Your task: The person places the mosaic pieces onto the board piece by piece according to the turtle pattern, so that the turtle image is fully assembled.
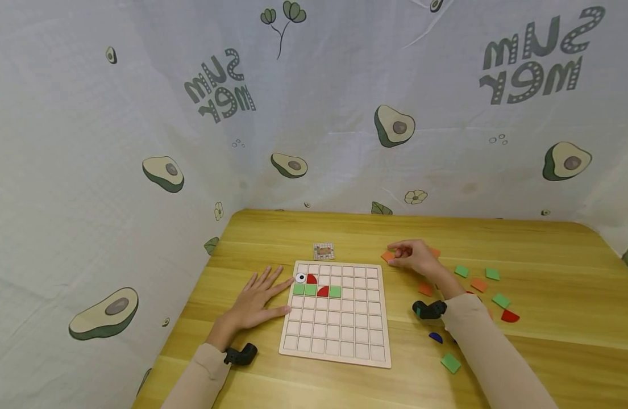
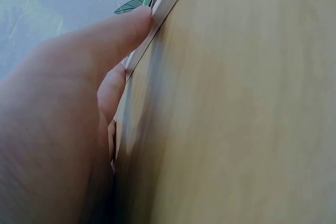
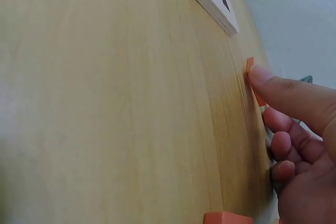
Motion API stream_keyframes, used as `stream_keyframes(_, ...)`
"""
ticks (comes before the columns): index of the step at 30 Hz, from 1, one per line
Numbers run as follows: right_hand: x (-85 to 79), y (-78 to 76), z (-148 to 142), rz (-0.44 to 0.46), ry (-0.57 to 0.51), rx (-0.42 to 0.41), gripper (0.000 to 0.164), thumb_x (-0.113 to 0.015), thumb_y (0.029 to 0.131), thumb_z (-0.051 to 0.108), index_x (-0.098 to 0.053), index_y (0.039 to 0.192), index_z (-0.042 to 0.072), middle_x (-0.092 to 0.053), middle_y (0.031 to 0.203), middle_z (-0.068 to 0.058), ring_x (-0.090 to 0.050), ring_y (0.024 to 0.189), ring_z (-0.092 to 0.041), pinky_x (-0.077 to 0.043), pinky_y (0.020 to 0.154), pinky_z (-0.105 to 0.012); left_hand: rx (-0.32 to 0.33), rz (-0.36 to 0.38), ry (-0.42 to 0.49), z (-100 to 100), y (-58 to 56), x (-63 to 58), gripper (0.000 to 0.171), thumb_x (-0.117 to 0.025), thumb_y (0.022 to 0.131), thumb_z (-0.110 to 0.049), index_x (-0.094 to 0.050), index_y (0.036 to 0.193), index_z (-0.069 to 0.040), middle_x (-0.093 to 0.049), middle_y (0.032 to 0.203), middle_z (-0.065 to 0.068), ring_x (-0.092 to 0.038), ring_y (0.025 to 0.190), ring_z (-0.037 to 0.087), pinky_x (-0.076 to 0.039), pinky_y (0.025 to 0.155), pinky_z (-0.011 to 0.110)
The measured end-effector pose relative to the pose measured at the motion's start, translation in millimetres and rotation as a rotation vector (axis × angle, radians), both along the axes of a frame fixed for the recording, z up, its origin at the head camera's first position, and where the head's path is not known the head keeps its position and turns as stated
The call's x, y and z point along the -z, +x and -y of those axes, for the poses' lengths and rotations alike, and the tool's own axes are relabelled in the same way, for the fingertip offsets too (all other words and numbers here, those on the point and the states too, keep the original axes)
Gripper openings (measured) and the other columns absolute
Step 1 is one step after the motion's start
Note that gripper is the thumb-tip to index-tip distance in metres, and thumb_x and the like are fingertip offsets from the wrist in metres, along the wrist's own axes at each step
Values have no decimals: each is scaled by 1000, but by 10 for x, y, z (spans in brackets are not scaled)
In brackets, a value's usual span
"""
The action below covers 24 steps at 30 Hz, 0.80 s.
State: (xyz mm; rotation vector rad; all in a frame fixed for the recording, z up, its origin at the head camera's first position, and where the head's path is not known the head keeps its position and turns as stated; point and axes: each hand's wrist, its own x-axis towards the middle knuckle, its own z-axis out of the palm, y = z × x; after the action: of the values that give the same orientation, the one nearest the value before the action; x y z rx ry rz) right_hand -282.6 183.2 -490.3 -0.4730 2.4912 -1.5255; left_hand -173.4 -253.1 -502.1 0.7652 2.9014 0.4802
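My left hand (image 1: 254,301) lies spread on the table, with thumb and index fingertips at the left edge of the pale wooden grid board (image 1: 334,329). The left wrist view shows that thumb (image 2: 123,32) against the board's side. On the board's upper left squares sit a round eye tile (image 1: 300,278), green square tiles (image 1: 335,291) and red quarter-circle tiles (image 1: 311,279). Right of the board's top corner, my right hand (image 1: 416,258) pinches an orange square tile (image 1: 387,257) between thumb and index finger; its other fingers are curled. In the right wrist view the thumb covers part of this tile (image 3: 250,65).
A small printed picture card (image 1: 324,251) lies behind the board. Loose tiles are scattered around my right forearm: several green squares (image 1: 450,363), orange squares (image 1: 479,284), a red quarter circle (image 1: 510,316) and a blue piece (image 1: 436,337). A patterned cloth (image 1: 334,130) hangs behind the table.
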Motion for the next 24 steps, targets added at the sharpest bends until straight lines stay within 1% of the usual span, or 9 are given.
stream_keyframes(5, 3, -13, 20, 1, 18, -16, 42, -76, 87, -1, -61, 122, -18, -60, 86, -13, -47, 71, -17, -42, 59, -19, -12, 16, -5, 6, 2, 7, 70, -50, 97, -61, -29, 158, -34, -9, 167, 5, -2, 152, 32, -1, 119, 58)
stream_keyframes(9, 0, -26, 33, 19, 22, -17, 43, -76, 87, 0, -60, 122, -18, -59, 85, -12, -46, 71, -17, -40, 58, -20, -16, 27, -9, 9, -4, 11, 71, -49, 97, -62, -26, 158, -36, -7, 167, 3, 0, 152, 31, 0, 119, 56)
stream_keyframes(15, 6, -42, 31, 25, 38, -23, 42, -76, 87, 1, -61, 122, -17, -55, 82, -10, -44, 72, -19, -38, 58, -21, -12, 17, 0, 7, -2, 0, 70, -50, 97, -61, -28, 158, -35, -9, 167, 5, -3, 152, 33, 0, 119, 58)
stream_keyframes(18, 15, -48, 27, 25, 40, -16, 40, -76, 87, 1, -63, 120, -16, -53, 80, -9, -44, 72, -19, -37, 58, -21, -10, 17, 3, 7, -7, 2, 71, -50, 97, -61, -28, 158, -34, -9, 167, 5, -3, 152, 33, -1, 119, 58)
stream_keyframes(24, 53, -66, 37, 8, 47, 16, 34, -76, 87, 1, -66, 115, -14, -51, 77, -7, -43, 71, -19, -35, 56, -23, -14, 31, -9, 13, -20, 17, 71, -48, 97, -63, -25, 158, -37, -6, 167, 2, 0, 152, 30, 1, 119, 55)
